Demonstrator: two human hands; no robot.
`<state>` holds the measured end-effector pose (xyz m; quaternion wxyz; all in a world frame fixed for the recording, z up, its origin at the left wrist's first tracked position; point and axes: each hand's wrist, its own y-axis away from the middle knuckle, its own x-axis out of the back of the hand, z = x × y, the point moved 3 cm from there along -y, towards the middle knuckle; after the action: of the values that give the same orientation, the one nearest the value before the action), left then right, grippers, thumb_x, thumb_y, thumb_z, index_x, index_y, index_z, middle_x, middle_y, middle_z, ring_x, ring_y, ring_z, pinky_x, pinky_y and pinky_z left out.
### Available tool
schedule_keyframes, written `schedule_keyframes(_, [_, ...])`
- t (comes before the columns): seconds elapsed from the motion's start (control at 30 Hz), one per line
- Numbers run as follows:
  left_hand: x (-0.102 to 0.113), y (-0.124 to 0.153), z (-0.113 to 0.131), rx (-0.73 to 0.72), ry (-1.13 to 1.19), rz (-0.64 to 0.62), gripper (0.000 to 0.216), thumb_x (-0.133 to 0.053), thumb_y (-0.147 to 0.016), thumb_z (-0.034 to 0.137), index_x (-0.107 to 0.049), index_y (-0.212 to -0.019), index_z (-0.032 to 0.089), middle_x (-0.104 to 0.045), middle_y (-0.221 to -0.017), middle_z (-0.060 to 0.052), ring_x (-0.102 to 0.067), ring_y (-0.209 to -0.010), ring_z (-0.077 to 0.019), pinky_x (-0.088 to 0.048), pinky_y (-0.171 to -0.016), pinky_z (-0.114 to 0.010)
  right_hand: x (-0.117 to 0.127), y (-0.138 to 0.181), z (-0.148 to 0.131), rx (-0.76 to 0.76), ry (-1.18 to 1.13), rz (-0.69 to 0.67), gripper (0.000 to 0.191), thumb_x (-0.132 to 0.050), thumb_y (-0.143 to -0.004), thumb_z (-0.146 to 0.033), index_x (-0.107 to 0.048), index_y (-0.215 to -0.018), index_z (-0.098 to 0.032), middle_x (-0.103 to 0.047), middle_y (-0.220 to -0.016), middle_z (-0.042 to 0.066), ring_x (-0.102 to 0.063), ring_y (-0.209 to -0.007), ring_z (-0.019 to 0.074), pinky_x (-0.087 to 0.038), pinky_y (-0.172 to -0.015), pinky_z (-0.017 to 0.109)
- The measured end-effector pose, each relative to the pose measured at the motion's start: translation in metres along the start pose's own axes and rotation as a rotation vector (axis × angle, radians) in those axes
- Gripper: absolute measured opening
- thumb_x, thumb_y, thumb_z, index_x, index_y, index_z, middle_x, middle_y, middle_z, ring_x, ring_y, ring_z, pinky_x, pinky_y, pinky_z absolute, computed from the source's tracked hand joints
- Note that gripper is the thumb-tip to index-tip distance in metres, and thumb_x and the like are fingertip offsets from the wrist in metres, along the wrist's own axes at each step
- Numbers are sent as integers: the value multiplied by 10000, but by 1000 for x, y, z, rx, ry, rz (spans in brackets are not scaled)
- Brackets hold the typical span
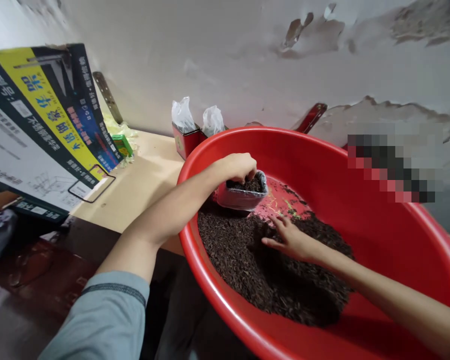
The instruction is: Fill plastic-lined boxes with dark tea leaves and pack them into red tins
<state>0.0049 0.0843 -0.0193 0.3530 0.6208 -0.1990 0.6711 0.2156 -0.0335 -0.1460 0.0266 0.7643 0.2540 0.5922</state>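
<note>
A big red plastic tub [337, 150] holds a heap of dark, dried bits like loose tea leaves [228, 250]. At its far left side, a clear plastic box [242, 199] contains more of the dark leaves. My left hand [240, 167] is over this box with its fingers curled down into it; their tips are partly hidden, and what they pinch cannot be made out. Above the heap, near the bare patch of tub floor, my right hand [294, 240] is open with fingers spread, and nothing shows in it.
Left of the tub is a pale wooden tabletop [150, 165], with a printed cardboard panel [48, 120] and a small green box [122, 145]. Red tins [185, 140] with plastic bags stand behind the tub, near a peeling wall [228, 55]. Part of another person's arm [0, 201] shows far left.
</note>
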Motion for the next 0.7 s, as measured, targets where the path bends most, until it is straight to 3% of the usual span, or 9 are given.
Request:
schedule_keyframes(0.1, [-7, 1, 13, -90, 36, -23, 438, -678, -811, 23, -797, -1189, 211, -794, -1152, -78, -732, -1011, -217, -522, -829, -286, -24, 5, -22, -23, -56, -333, 1127, -571, -845, -772, -186, -1672, -112, -164, -1692, 288, -266, -1554, 444, -300, -1250, 540])
schedule_keyframes(0.2, [-10, -1, 20, -88, 14, 67, 450, -607, -858, 13, -788, -1206, 233, -767, -1239, -81, -710, -1101, -220, -511, -854, -289, -27, 22, -55, -4, -70, -454, 1240, -616, -744, -863, -171, -1686, -189, -93, -1718, 261, -121, -1564, 517, -273, -1229, 637])
schedule_keyframes(0.3, [-5, 0, 17, -84, 34, 107, 358, -686, -850, 73, -812, -1142, 239, -773, -1211, -74, -704, -1102, -220, -503, -844, -282, -25, 38, -76, 68, -79, -474, 1199, -701, -739, -767, -245, -1669, -163, -138, -1702, 281, -212, -1537, 536, -314, -1205, 638])
schedule_keyframes(0.43, [6, 0, 13, -37, 71, 159, 291, -722, -853, 118, -822, -1105, 221, -790, -1139, -65, -708, -1053, -204, -496, -829, -279, -25, 46, -83, 158, -128, -512, 1016, -774, -742, -494, -397, -1598, -98, -218, -1668, 323, -311, -1513, 506, -341, -1206, 591])
schedule_keyframes(0.57, [2, -3, 19, -33, 13, 73, 302, -704, -869, 140, -810, -1136, 233, -782, -1193, -64, -702, -1099, -220, -496, -794, -280, -29, 47, -85, 155, -123, -511, 1025, -765, -732, -404, -359, -1617, -85, -227, -1662, 331, -323, -1515, 482, -368, -1202, 542])
schedule_keyframes(0.7, [8, 4, 11, 33, 43, 58, 262, -690, -847, 108, -828, -1046, 207, -809, -1051, -63, -731, -981, -197, -496, -761, -277, -34, 51, -94, 245, -85, -433, 848, -723, -737, -316, -509, -1525, -86, -386, -1603, 297, -380, -1505, 431, -375, -1209, 495])
